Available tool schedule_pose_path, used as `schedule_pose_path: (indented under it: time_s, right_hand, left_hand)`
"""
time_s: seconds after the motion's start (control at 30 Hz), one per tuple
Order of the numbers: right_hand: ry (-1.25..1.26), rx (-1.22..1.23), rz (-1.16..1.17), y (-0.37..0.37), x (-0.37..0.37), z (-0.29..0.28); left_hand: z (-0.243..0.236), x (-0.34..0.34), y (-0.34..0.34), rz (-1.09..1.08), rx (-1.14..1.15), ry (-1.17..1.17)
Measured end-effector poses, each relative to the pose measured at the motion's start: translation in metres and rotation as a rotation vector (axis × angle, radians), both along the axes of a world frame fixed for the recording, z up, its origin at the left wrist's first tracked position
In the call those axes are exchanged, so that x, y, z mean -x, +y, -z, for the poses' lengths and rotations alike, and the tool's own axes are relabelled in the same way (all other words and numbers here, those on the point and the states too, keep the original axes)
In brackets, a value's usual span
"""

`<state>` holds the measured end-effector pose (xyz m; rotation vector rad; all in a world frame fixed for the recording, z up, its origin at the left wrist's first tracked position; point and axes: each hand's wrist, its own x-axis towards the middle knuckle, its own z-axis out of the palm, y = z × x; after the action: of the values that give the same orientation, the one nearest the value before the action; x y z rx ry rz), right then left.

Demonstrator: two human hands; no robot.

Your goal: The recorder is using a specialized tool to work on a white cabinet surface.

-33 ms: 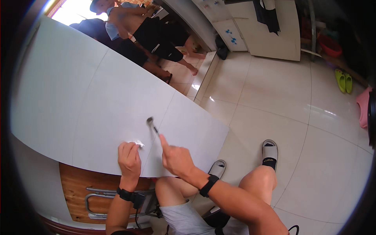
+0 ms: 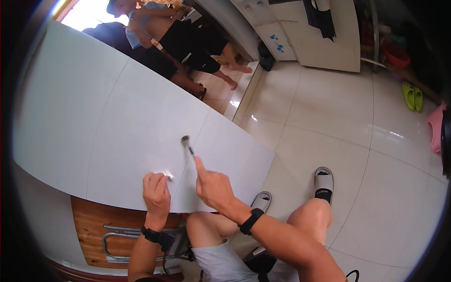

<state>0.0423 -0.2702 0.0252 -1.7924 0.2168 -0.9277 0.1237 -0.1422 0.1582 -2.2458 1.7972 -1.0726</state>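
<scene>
My right hand (image 2: 215,189) is closed round a thin-handled, spoon-like metal tool (image 2: 186,141), with the index finger stretched along its handle. The tool's small rounded head points away from me, over the white tabletop (image 2: 127,122); whether it touches the surface I cannot tell. To the left, near the table's front edge, my left hand (image 2: 156,189) pinches a small crumpled, shiny whitish piece (image 2: 167,175), perhaps film or foil. Fingers cover part of that piece. The tool's head is apart from it, farther off and a little to the right.
Beneath the table are a wooden panel (image 2: 89,230) and folded metal legs (image 2: 105,242). Two people (image 2: 164,33) are beyond the far edge, near a doorway step. A white cabinet (image 2: 324,51), green clogs (image 2: 412,97) and a pink plastic item (image 2: 436,129) stand along the tiled floor.
The tool and my right hand have shifted slightly away from me and to the right. My left hand has barely moved. In the background, one person's arm and foot have moved.
</scene>
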Motion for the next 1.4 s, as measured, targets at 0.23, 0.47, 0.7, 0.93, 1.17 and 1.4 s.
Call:
schedule_pose_path:
  time_s: [0.23, 0.47, 0.7, 0.93, 1.17, 1.4]
  right_hand:
    - [0.129, 0.009, -0.251, 0.032, 0.032, -0.010]
    - [0.140, -0.062, -0.108, 0.011, 0.018, -0.008]
    - [0.174, 0.110, -0.319, 0.047, 0.040, 0.013]
    - [0.168, -0.003, -0.010, 0.000, 0.015, 0.004]
    - [0.208, -0.315, 0.002, -0.022, 0.002, -0.005]
    - [0.140, -0.610, 0.085, -0.037, -0.006, 0.004]
  left_hand:
    - [0.005, 0.016, 0.025, -0.063, 0.013, 0.115]
    - [-0.003, 0.019, 0.036, -0.124, 0.071, 0.097]
    - [-0.008, -0.006, 0.014, 0.009, 0.103, 0.013]
    - [-0.003, -0.021, -0.022, 0.093, 0.044, 0.040]
    - [0.011, -0.041, -0.087, 0.139, -0.004, 0.108]
    - [0.038, -0.069, -0.150, 0.162, -0.040, 0.087]
